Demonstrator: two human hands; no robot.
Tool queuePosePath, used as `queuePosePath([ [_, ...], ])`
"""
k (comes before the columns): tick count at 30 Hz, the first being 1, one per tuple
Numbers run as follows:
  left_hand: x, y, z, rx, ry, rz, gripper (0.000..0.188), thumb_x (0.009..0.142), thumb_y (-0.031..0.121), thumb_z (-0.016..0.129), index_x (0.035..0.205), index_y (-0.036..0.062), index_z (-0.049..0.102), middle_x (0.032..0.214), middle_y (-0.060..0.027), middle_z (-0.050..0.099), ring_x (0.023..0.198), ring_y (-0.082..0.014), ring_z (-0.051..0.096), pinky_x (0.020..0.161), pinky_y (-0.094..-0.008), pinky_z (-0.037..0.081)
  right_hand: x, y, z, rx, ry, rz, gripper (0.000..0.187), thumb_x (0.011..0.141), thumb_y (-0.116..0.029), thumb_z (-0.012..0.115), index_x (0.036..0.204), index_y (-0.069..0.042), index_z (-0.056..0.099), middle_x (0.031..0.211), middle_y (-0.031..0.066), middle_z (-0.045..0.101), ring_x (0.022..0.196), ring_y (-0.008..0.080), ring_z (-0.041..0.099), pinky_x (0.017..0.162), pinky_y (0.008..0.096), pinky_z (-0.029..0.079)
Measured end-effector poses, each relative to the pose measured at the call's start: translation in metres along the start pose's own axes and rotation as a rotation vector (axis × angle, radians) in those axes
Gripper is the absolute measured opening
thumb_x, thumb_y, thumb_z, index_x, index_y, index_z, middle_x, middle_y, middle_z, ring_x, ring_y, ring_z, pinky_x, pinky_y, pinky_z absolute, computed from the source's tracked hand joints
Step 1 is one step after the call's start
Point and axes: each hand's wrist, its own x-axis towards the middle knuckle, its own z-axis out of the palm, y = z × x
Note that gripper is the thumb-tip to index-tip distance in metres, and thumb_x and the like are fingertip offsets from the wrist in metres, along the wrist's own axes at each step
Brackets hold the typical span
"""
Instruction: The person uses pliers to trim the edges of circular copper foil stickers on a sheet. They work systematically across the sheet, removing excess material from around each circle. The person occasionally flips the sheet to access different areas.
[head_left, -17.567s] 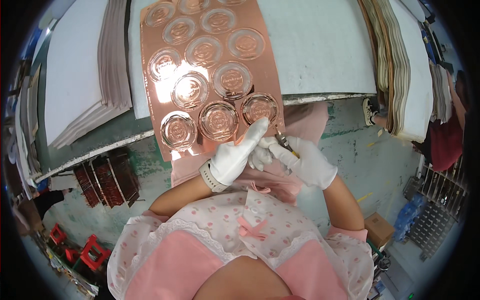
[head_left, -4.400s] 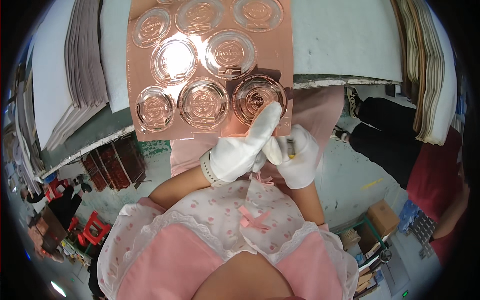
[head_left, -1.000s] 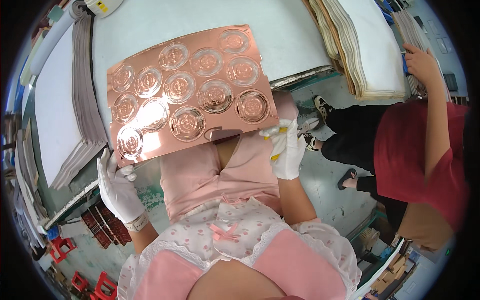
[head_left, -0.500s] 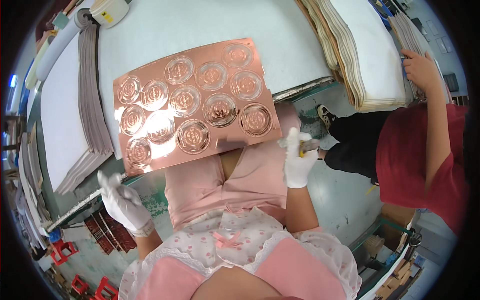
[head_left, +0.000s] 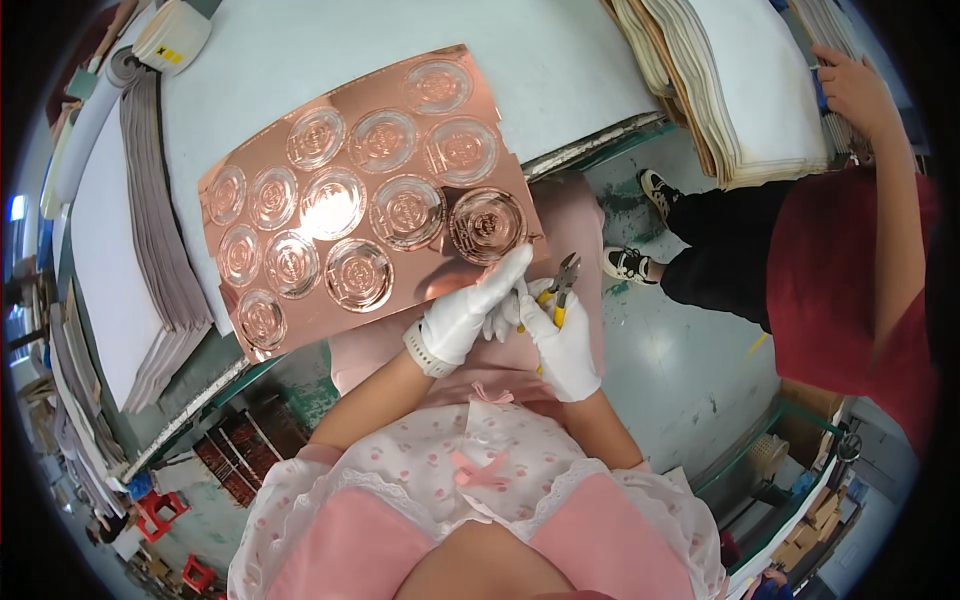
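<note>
A shiny copper-coloured sheet (head_left: pixel 366 222) with rows of raised round patterns lies tilted on the pale table, its near side jutting past the edge above my lap. At its near right corner is my left hand (head_left: pixel 462 318) in a white glove, fingers stretched out along the sheet's edge. Some of its fingers are partly hidden beside the other glove. My right hand (head_left: pixel 566 358), gloved too, is closed around cutting pliers (head_left: pixel 563 284) with yellow handles. The pliers' jaws point up and away, just right of the sheet's corner, apart from it.
Stacks of large white sheets (head_left: pixel 105 260) and grey sheets (head_left: pixel 160 220) stand on the left. Another thick stack (head_left: pixel 765 110) is at the far right. A white tub (head_left: pixel 172 36) sits at the back left. A co-worker in a red top (head_left: pixel 835 290) stands on the right.
My left hand has moved right, from the sheet's left corner to its right one. The right hand has come slightly inward and nearer me. The sheet has shifted left and away in view.
</note>
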Motion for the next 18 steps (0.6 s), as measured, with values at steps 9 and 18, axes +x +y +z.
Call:
queuePosePath([
  [9,-0.003,0.026,0.018,0.052,0.09,-0.079,0.047,0.085,0.053,0.047,0.071,0.0092,0.053,0.05,0.0005,0.045,0.041,-0.0066,0.042,0.037,-0.0192,0.03,-0.001,-0.02,-0.008,-0.18,-0.126,0.079,0.02,0.087,-0.018,0.053,0.096,-0.001,0.05,0.067,0.0014,0.054,0.056,0.0066,0.049,0.05,0.0229,0.04],
  [18,-0.002,0.018,0.02,0.045,0.093,0.05,0.044,0.086,0.051,0.047,0.069,0.011,0.053,0.047,0.0013,0.042,0.039,-0.007,0.037,0.038,-0.0196,0.025,0.003,-0.013,-0.009,-0.204,-0.163,0.018,0.021,0.085,-0.018,0.055,0.093,0.001,0.053,0.065,0.0038,0.057,0.053,0.0089,0.053,0.049,0.0258,0.043],
])
